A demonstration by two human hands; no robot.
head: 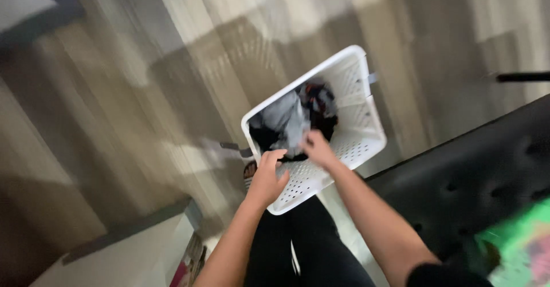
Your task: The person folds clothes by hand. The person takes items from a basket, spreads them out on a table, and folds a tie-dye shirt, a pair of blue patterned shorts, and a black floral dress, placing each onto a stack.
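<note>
Both bare forearms reach forward and down from the bottom of the view, meeting over a white perforated plastic laundry basket [358, 132] that stands on the grey-brown wood-grain plank floor [114, 103], just ahead of the person's black-clad legs [303, 247].

The left hand [267, 178] sits at the basket's near rim — wrist straight, knuckles up, fingers curled over the edge so that they grip the plastic, the thumb lying across the top. The right hand [317, 148] is a little further in, above the basket's open mouth, with its forearm angling in from the lower right. It is smeared by motion blur; the fingers seem to point down toward the clothes, but whether they are spread or pinching cloth cannot be told.

Inside the basket lies a heap of crumpled clothes in grey, black and a touch of red [295, 118], bunched toward the left side, leaving the holed right wall and floor of the basket bare.

To the right stands a black tufted upholstered seat [475, 178], with a blurred bright green cloth [518, 247] lying on it at the lower right corner. At lower left, a pale cabinet top with a dark edge [120, 247] juts into view.
</note>
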